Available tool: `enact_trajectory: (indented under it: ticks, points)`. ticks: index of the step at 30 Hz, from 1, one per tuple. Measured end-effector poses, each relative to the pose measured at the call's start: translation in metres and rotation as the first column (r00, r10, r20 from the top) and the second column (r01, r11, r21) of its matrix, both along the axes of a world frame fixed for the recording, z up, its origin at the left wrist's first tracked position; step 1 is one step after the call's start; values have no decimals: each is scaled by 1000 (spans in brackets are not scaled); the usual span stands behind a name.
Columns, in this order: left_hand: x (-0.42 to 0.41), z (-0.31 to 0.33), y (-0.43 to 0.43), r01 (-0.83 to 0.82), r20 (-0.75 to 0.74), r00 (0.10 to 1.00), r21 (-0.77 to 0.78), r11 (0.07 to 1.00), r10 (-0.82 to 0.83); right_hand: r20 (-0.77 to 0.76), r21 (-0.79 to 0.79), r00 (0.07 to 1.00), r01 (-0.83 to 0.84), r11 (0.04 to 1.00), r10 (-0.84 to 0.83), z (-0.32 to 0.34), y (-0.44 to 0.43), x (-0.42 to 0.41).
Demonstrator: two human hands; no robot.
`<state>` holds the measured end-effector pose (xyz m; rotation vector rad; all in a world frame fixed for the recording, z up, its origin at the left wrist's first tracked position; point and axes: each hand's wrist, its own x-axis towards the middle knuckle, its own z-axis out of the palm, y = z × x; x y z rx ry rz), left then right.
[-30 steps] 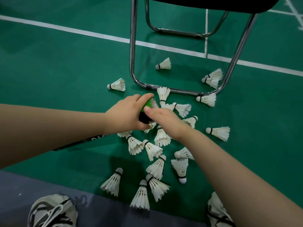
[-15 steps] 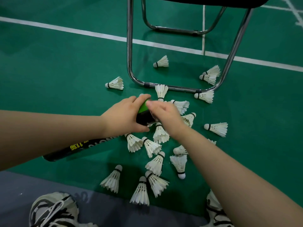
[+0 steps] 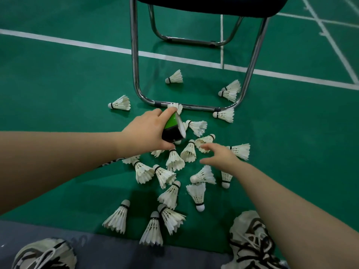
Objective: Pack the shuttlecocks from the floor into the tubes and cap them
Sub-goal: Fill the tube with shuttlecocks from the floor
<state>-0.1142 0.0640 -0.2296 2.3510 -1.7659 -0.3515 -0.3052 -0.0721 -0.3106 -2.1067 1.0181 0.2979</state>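
My left hand [image 3: 144, 133] grips the black and green shuttlecock tube [image 3: 172, 130] near its open mouth, which points right and away from me. The rest of the tube runs back under my left forearm and is mostly hidden. My right hand [image 3: 219, 156] hovers empty, fingers loosely spread, just over the pile of white shuttlecocks. The nearest shuttlecock [image 3: 205, 141] lies right by its fingertips, and another [image 3: 189, 152] lies just left of them. Several more shuttlecocks [image 3: 171, 195] are scattered on the green floor toward me.
A chrome-legged chair [image 3: 134, 61] stands just beyond the pile, its floor bar [image 3: 198, 108] close to the tube mouth. Stray shuttlecocks lie under it [image 3: 174, 77] and left of it [image 3: 120, 103]. My shoes [image 3: 250, 241] [image 3: 44, 255] sit at the bottom edge on a grey strip.
My right hand has left the tube mouth and moved right and down to the pile, empty. The tube mouth now shows open. My left hand keeps its hold.
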Motion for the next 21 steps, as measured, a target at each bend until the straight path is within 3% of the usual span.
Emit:
enact_trajectory:
  ticks: [4, 11, 21]
  points:
    - [-12, -12, -8, -11, 30, 1000, 18, 1000, 11, -100, 8, 994, -41, 999, 42, -29, 1, -16]
    - [-19, -25, -12, -58, -48, 997, 24, 998, 59, -294, -133, 887, -405, 905, 355, -51, 4, -22]
    - [-18, -38, -8, -52, -52, 997, 47, 998, 55, -294, -260, 896, -411, 874, 334, -60, 12, -17]
